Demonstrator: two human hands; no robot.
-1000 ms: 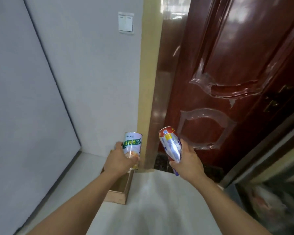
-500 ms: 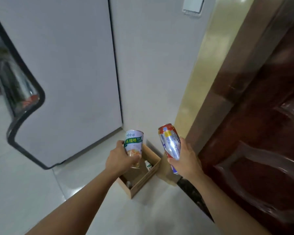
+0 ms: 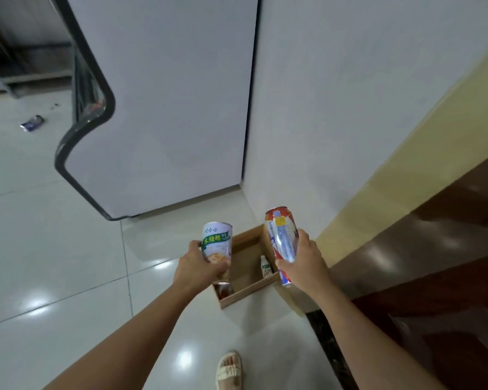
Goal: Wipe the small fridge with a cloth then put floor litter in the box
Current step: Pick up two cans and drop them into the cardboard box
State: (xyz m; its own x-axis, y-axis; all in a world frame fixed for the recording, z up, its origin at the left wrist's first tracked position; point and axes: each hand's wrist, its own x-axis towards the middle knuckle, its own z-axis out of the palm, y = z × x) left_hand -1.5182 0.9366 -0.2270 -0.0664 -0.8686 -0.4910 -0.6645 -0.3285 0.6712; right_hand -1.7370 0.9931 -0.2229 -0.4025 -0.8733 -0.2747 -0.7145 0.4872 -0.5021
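The left hand [image 3: 199, 267] is curled round a white can [image 3: 217, 250], thumb on its near side, holding it upright. The can's label has a green band with white Chinese characters that look like 木糖醇, smaller green script above it near the rim, and an orange food picture lower down; the finer print is too small to read. The right hand [image 3: 303, 263] grips a slim red and silver can [image 3: 281, 243], tilted with its top leaning toward 11 o'clock; it bears a yellow panel and a blue patch near the top, with writing too blurred to make out.

Both cans hang above an open cardboard box [image 3: 247, 289] on the floor, which lies between the two hands: at about 4 o'clock from the left hand and 8 o'clock from the right. The white can's base is over the box's left end, the red can's base over its right edge. Inside the box, against the right wall, stands a small white bottle [image 3: 265, 267] with a green label and letters starting "A"; something dark lies in the near left corner.

The small fridge [image 3: 164, 108], pale with a dark rounded edge, stands at 12 o'clock from the box, beside the wall [image 3: 350, 94]. A crushed blue can [image 3: 32, 123] lies on the tiled floor [image 3: 54, 249] far off at 10 o'clock. A sandalled foot [image 3: 228, 370] shows at 6 o'clock.
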